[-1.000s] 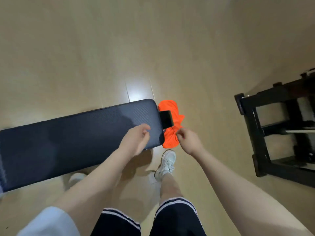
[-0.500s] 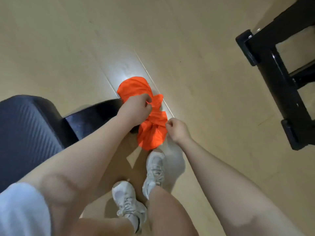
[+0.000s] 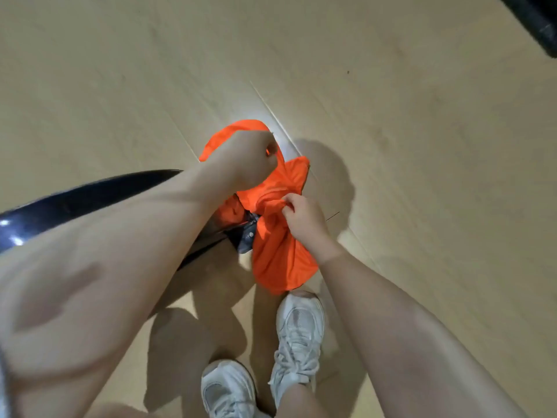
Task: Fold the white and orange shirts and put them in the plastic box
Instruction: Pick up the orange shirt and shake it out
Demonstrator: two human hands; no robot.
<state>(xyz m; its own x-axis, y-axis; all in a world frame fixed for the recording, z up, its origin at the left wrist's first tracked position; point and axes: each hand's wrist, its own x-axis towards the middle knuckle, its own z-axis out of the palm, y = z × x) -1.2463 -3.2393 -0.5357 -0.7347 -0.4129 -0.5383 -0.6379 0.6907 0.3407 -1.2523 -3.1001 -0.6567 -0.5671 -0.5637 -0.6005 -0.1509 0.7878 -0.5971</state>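
Observation:
An orange shirt [image 3: 277,251] hangs crumpled over the end of a black padded bench [image 3: 90,197], above the wooden floor. My left hand [image 3: 247,161] is closed on the shirt's upper part, fist turned toward the far side. My right hand [image 3: 301,215] pinches a bunch of the fabric at the shirt's middle, just right of the bench's metal end piece [image 3: 247,236]. The shirt's lower part drapes down toward my shoes. No white shirt and no plastic box are in view.
My two white sneakers [image 3: 298,330] stand on the light wooden floor [image 3: 422,146] just below the shirt. A black frame corner [image 3: 536,22] shows at the top right. The bench runs off to the left.
The view has closed in on the bench end. My left hand went from the bench pad onto the shirt's top, and my right hand shifted from the shirt's edge to gripping its middle.

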